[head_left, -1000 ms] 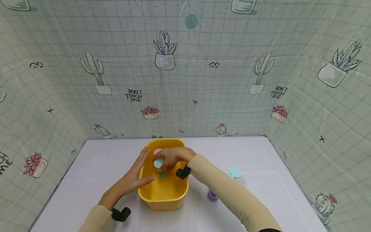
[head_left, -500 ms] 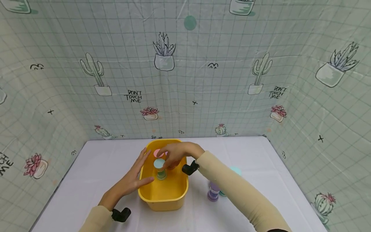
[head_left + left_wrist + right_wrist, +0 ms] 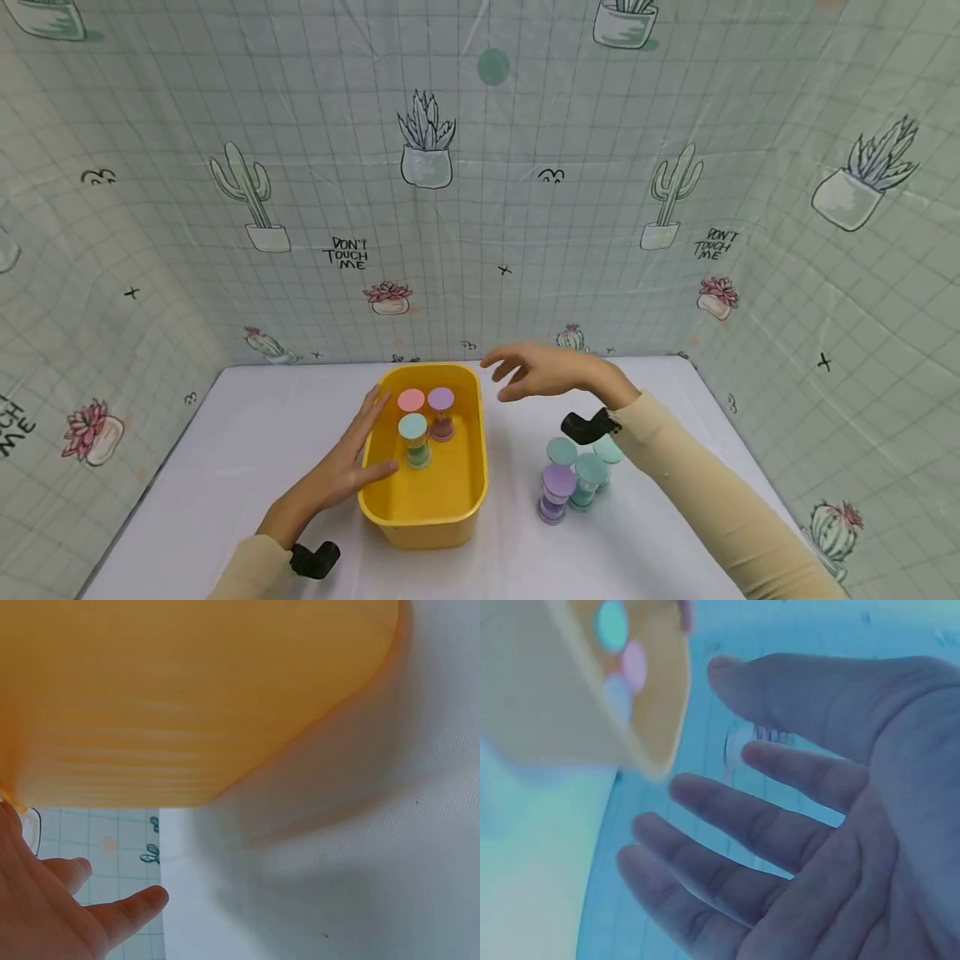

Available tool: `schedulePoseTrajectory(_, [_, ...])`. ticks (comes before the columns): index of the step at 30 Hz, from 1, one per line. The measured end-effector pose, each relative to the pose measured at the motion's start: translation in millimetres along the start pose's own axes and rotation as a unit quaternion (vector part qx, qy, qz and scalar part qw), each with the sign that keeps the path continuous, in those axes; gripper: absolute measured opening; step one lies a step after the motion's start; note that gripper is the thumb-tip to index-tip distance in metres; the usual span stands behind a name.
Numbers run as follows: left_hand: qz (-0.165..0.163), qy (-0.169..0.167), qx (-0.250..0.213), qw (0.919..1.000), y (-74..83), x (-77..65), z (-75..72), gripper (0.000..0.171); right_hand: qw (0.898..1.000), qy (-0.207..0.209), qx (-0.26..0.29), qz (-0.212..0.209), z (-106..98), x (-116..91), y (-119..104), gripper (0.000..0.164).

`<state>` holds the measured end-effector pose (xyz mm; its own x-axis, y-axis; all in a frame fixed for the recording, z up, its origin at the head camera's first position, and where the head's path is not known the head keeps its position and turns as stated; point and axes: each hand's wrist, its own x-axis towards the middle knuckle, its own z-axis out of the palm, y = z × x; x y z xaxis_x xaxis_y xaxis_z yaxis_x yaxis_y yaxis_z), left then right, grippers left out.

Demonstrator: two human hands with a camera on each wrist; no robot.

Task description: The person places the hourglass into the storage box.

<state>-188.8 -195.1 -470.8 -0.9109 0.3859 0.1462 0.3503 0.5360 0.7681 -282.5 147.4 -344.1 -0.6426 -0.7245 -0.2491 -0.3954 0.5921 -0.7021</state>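
Observation:
Inside the yellow bin [image 3: 427,533] three small sand timers stand upright: a pink-capped one [image 3: 411,401], a purple-capped one [image 3: 440,399] and a teal-capped one [image 3: 413,427]. My left hand [image 3: 341,467] rests at the bin's left rim, fingers and thumb spread; in the left wrist view its fingers [image 3: 135,911] show beneath the bin's wall [image 3: 187,712]. Past the bin's right side hovers my right hand [image 3: 543,371], holding nothing. The right wrist view shows its fingers [image 3: 742,825] loosely spread, with the tilted-looking bin [image 3: 555,690] beyond them.
Right of the bin, below my right forearm, stands a cluster of sand timers: a purple one [image 3: 558,483] in front and several teal ones [image 3: 591,473]. A white cloth [image 3: 292,392] covers the table. A cactus-print curtain [image 3: 480,208] encloses the back and sides.
My right hand has let go of a purple-capped sand timer in the bin and moved out to the right, uncovering the timers there and the cluster outside. The left hand has stayed put.

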Motion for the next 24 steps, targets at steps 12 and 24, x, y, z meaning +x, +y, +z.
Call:
schedulePoseTrajectory(12, [-0.001, 0.004, -0.009, 0.9999, -2.2, -0.7, 2.5, 0.099, 0.995, 0.043, 0.01, 0.088, -1, -88, 86, 0.066])
schedulePoseTrajectory(24, [-0.004, 0.006, -0.012, 0.9999, -0.7, -1.8, 2.9, 0.098, 0.987, 0.023, 0.114, 0.112, 31, -124, 124, 0.067])
